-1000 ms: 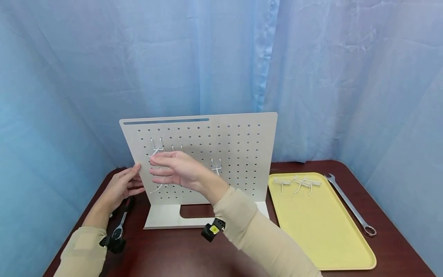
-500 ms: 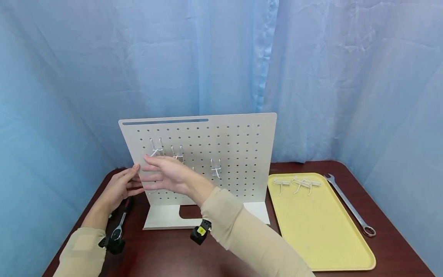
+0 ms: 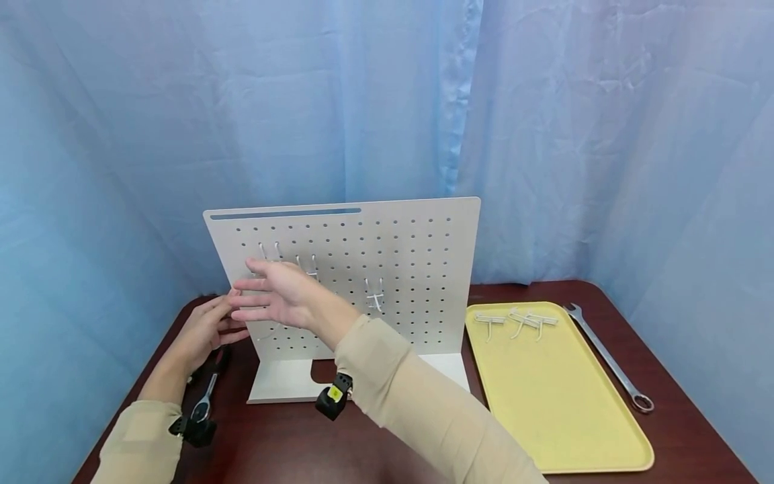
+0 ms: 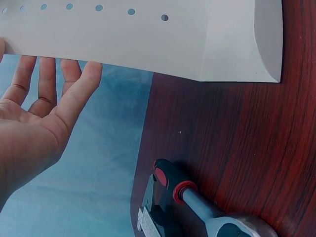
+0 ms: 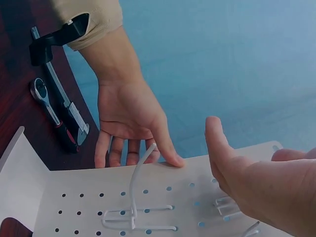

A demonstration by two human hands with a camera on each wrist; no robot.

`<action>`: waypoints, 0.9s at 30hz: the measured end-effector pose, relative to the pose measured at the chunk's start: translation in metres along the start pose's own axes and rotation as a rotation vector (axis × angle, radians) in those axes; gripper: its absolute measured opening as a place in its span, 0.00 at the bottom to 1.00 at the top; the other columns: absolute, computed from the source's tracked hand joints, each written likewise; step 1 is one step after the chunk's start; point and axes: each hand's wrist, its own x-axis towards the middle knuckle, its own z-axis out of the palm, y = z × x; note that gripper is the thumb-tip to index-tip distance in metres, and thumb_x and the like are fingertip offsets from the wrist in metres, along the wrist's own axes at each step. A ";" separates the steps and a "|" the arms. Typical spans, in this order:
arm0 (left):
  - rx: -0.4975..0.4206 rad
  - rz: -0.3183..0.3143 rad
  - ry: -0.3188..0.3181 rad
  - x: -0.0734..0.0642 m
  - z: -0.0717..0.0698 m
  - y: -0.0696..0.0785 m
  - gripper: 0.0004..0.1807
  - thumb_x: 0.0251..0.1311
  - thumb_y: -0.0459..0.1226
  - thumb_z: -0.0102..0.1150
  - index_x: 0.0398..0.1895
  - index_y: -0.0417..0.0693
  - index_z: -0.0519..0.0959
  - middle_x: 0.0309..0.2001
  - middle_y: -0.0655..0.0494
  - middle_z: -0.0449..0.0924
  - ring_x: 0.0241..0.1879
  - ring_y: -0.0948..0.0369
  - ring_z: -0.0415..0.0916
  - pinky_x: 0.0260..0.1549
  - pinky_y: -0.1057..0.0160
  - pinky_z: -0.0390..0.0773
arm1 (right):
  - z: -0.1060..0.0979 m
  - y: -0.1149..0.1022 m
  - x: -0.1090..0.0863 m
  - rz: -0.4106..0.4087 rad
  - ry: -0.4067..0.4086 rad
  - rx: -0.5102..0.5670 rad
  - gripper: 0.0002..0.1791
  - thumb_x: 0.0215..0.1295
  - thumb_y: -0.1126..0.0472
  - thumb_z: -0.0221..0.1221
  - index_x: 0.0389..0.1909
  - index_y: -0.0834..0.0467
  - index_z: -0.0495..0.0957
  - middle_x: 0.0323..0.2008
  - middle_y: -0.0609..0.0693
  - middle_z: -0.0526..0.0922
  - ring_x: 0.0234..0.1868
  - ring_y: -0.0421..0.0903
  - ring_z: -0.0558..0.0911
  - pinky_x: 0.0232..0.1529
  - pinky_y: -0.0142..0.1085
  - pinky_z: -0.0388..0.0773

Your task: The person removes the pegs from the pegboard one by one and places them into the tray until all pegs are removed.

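Note:
A white pegboard point(image 3: 417, 269) stands on its base, several wire hooks fitted in its holes. My left hand point(image 3: 202, 333) grips its left edge; in the right wrist view the thumb point(image 5: 173, 157) lies against the front and the other fingers go behind. My right hand point(image 3: 281, 296) hovers before the board's left part, fingers extended and spread, holding nothing. It partly hides the upper-left hook and the one beside it. A white hook point(image 5: 132, 192) sticks out from the lower left of the board. Another hook point(image 3: 375, 296) sits near the middle.
At right, a yellow tray point(image 3: 562, 396) bears several loose white hooks point(image 3: 517, 321). Beyond it lies a combination wrench point(image 3: 611, 359). Left of the board are a ratchet point(image 5: 49, 108) and a long metal tool point(image 5: 66, 98), its kind unclear. Blue curtains surround the dark table point(image 3: 272, 444).
My right hand has moved left across the board toward my left hand, its fingers spreading and uncovering the second hook. My left hand keeps its grip; the board appears slightly further left.

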 end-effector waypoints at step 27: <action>-0.009 -0.043 0.045 0.002 0.000 0.001 0.38 0.73 0.60 0.49 0.70 0.38 0.68 0.47 0.62 0.80 0.46 0.58 0.84 0.44 0.58 0.86 | -0.004 -0.001 0.002 -0.011 -0.047 -0.016 0.27 0.82 0.60 0.47 0.77 0.59 0.56 0.58 0.58 0.81 0.61 0.63 0.79 0.61 0.54 0.77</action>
